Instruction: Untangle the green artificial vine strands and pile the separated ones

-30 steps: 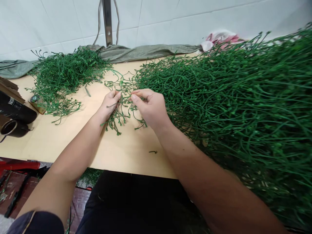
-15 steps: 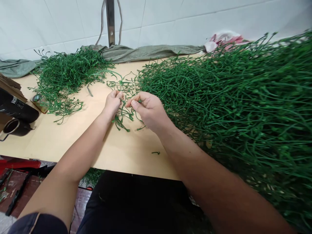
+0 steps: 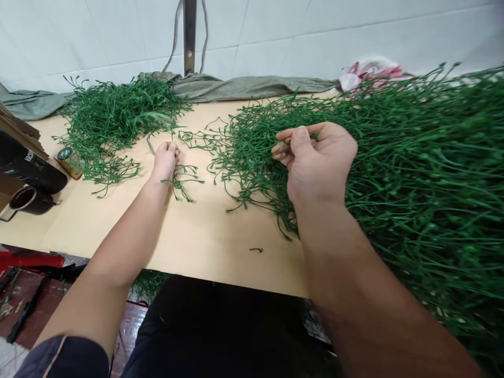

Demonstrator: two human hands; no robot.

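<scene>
My left hand (image 3: pixel 167 157) is closed near the middle of the table, its fingers pinched on a small bunch of green artificial plant stems (image 3: pixel 181 184). The branching tips hang out below and to the right of it. Above the near end of a large pile of green stems (image 3: pixel 378 173), my right hand (image 3: pixel 321 160) hovers with loosely curled fingers, some of them apart, and no stem visible in them. A few loose stems (image 3: pixel 202 139) spread between the two hands. A smaller heap of stems (image 3: pixel 122 113) lies beyond my left hand, at the back left.
A black bottle (image 3: pixel 33 163), a dark mug (image 3: pixel 31 200) and a small can (image 3: pixel 70 161) stand at the left edge of the tan tabletop (image 3: pixel 220 257). Grey-green cloth (image 3: pixel 255 86) and a pink-white cloth (image 3: pixel 372 73) lie along the tiled wall. One short stem piece (image 3: pixel 255 249) lies near the front edge.
My right hand has moved away from my left, rightward over the large pile, and its fingers have loosened. My left hand has shifted slightly left, still pinching its stems.
</scene>
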